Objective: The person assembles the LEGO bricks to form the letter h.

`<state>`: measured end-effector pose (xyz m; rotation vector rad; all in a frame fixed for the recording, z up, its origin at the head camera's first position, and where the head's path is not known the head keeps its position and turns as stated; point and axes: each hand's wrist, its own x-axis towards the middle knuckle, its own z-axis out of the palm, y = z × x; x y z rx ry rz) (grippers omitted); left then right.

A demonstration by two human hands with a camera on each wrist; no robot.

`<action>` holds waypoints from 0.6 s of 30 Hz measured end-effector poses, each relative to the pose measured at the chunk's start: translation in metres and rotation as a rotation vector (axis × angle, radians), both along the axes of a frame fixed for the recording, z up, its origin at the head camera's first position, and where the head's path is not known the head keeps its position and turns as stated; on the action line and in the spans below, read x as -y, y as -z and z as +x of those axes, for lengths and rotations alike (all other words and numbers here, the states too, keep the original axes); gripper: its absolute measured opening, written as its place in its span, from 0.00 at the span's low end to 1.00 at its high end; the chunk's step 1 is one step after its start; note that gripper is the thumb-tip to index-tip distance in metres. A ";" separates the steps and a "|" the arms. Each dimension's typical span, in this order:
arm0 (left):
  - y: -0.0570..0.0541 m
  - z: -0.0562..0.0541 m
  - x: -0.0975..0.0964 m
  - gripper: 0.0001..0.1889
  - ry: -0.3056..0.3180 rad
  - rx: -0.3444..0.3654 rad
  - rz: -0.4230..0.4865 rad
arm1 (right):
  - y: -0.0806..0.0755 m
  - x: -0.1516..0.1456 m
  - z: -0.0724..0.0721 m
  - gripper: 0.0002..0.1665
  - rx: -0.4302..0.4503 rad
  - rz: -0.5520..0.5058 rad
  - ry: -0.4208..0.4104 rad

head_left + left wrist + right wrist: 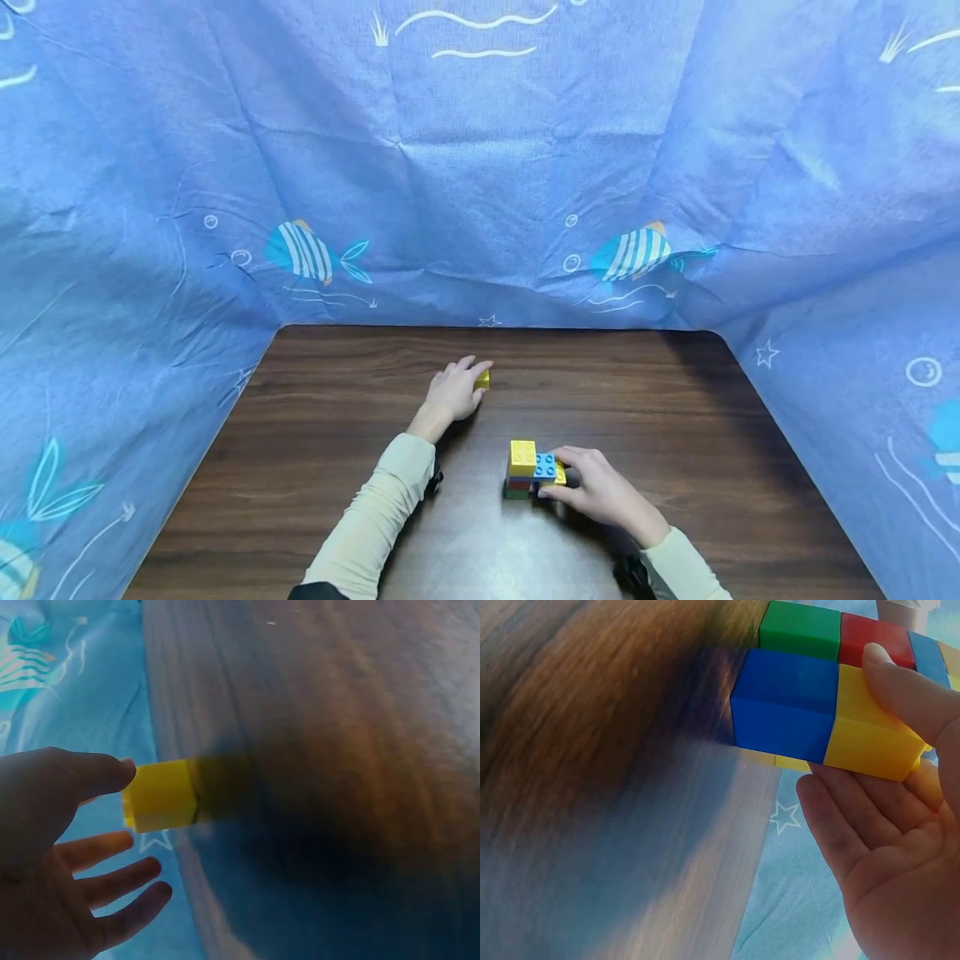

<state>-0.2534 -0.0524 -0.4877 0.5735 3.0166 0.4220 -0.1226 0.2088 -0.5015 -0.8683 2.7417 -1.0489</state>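
Note:
At the far middle of the table, my left hand (455, 390) pinches a yellow toy brick (161, 795). In the left wrist view the thumb lies on its studded end, three fingers are spread away, and the index finger is hidden. My right hand (600, 486) grips a built group of toy bricks (522, 458) standing nearer the front. Its thumb presses a yellow brick (870, 720) set on a blue brick (784, 705), with fingers on the other side. Beside these rises a column with a green brick (799, 630) at the bottom, then red, blue and yellow.
Both hands work over a dark wood-grain table (300, 467). A blue cloth with fish prints (480, 167) hangs behind the table's far edge and along both sides. The left brick sits not far from that edge.

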 end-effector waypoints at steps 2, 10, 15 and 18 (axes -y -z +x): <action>0.004 -0.001 -0.001 0.27 0.003 -0.010 -0.019 | -0.001 0.000 0.000 0.19 0.028 0.009 0.007; 0.012 -0.004 -0.003 0.21 0.011 -0.120 -0.041 | -0.003 0.000 -0.001 0.19 0.031 0.012 0.025; 0.012 -0.001 -0.002 0.20 0.018 -0.107 -0.031 | -0.001 0.001 -0.002 0.18 0.031 0.010 0.016; 0.013 0.001 0.000 0.20 0.026 -0.105 -0.005 | -0.001 0.001 -0.001 0.18 0.030 0.012 0.019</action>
